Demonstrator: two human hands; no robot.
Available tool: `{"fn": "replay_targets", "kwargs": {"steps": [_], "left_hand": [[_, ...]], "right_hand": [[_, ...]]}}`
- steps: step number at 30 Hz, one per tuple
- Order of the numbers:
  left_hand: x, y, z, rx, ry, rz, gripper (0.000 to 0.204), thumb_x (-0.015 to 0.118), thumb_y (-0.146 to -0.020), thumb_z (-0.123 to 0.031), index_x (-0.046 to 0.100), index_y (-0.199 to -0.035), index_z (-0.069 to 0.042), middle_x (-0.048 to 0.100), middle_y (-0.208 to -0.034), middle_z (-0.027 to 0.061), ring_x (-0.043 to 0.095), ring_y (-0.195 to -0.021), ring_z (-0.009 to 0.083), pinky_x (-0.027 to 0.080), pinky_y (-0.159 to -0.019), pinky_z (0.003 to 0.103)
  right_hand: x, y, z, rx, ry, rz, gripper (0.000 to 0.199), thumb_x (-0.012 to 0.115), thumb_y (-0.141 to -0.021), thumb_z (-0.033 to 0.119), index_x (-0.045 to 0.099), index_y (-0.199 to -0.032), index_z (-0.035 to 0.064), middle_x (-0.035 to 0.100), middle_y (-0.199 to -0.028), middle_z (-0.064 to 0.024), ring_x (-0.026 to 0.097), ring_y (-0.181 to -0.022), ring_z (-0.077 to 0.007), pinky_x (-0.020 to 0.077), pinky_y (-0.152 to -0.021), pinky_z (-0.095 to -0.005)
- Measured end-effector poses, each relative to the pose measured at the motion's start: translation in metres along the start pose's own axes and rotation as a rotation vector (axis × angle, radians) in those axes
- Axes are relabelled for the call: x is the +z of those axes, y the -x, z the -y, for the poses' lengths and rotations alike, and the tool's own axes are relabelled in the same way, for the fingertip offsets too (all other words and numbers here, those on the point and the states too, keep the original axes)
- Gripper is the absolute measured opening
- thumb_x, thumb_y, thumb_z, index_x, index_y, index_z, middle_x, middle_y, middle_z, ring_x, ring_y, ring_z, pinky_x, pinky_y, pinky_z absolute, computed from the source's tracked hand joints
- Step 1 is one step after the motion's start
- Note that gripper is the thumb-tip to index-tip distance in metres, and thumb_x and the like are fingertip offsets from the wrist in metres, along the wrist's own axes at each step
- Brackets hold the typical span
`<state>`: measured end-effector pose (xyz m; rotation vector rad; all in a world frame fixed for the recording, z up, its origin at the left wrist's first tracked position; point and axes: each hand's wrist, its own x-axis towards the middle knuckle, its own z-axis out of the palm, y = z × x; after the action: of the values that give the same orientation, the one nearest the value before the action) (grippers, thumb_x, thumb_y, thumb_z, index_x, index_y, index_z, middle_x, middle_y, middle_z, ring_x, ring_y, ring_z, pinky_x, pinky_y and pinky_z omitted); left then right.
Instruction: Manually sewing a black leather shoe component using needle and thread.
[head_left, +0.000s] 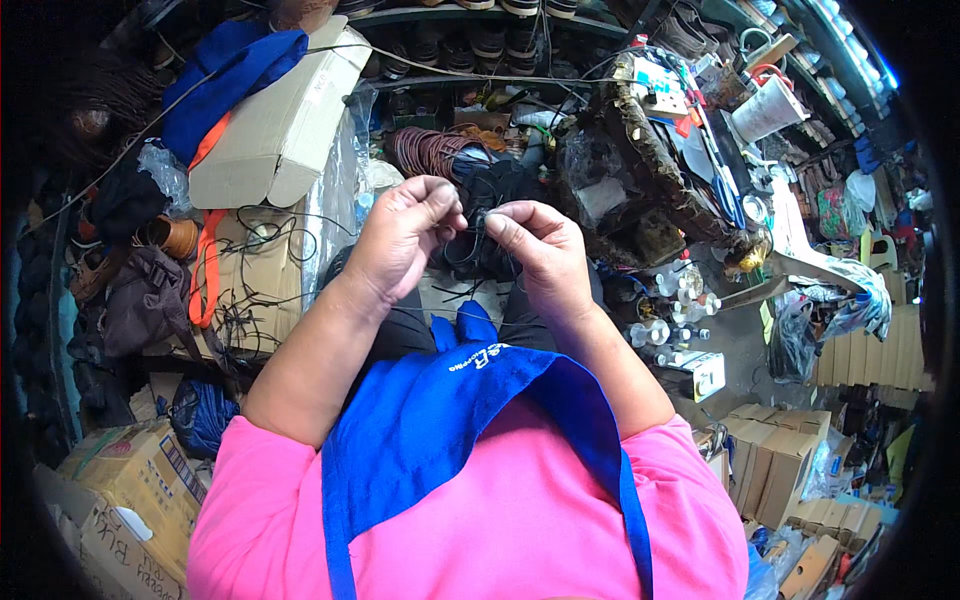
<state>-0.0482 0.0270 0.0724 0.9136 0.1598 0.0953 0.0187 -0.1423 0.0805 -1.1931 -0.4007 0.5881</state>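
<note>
Both hands up at centre frame, over the lap, working one dark item. Left hand (405, 235) is clenched into a loose fist, thumb and forefinger pinching a thin black cord (478, 240) at its right edge. Right hand (540, 250) pinches the same cord from the other side, fingertips (497, 222) just beside the left thumb, nearly touching. Neither hand is released.

Key relation: the cord sits between the two hands, at the gap where the fingertips meet, and runs down and slightly toward the near side from there. Its long axis is roughly vertical in the view, far to near. Below the pinch it leads to a black shoe-like piece (480, 255) that lies just under and slightly beyond the hands, mostly hidden by them; exact shape can't be told. Both hands are about equally near the cord; the left comes from the left, the right from the right.

Around: blue apron (440, 420) over a pink shirt (520, 530) at near side. Cardboard box (275, 120) far left, with a blue cloth (225, 70) on it. Coil of brown cord (425, 150) just beyond the hands. Cluttered bench (700, 260) to the right with small white bottles (665, 330) and a white cup (768, 110) farther back.
</note>
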Motion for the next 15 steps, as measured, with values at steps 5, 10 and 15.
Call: {"fn": "replay_targets", "kwargs": {"steps": [5, 10, 15], "left_hand": [[0.006, 0.005, 0.014, -0.017, -0.327, 0.022, 0.028, 0.056, -0.093, -0.019, 0.058, -0.117, -0.004, 0.064, -0.099, -0.0004, 0.058, -0.091, 0.0081, 0.046, -0.082, 0.025], [0.016, 0.007, 0.030, 0.058, -0.469, 0.138, 0.022, 0.065, -0.086, -0.006, 0.062, -0.107, 0.000, 0.064, -0.095, 0.0011, 0.057, -0.088, 0.0066, 0.049, -0.080, 0.025], [0.013, 0.005, 0.031, 0.008, -0.518, 0.116, 0.019, 0.064, -0.084, -0.002, 0.064, -0.104, 0.000, 0.065, -0.096, 0.0015, 0.059, -0.089, 0.0081, 0.050, -0.081, 0.025]], "right_hand": [[-0.002, -0.005, -0.004, -0.209, 0.189, -0.034, 0.012, 0.070, -0.082, 0.012, 0.068, -0.087, 0.0021, 0.060, -0.085, -0.0015, 0.053, -0.080, -0.0081, 0.0435, -0.071, -0.0221], [0.001, -0.005, -0.004, -0.292, 0.339, -0.057, 0.010, 0.074, -0.076, 0.012, 0.069, -0.081, 0.0039, 0.055, -0.089, -0.0041, 0.051, -0.090, -0.0141, 0.0418, -0.080, -0.0265], [-0.002, -0.005, -0.006, -0.351, 0.492, -0.100, 0.010, 0.074, -0.074, 0.011, 0.070, -0.082, 0.0054, 0.055, -0.087, -0.0036, 0.052, -0.089, -0.0155, 0.0419, -0.081, -0.0284]]}}
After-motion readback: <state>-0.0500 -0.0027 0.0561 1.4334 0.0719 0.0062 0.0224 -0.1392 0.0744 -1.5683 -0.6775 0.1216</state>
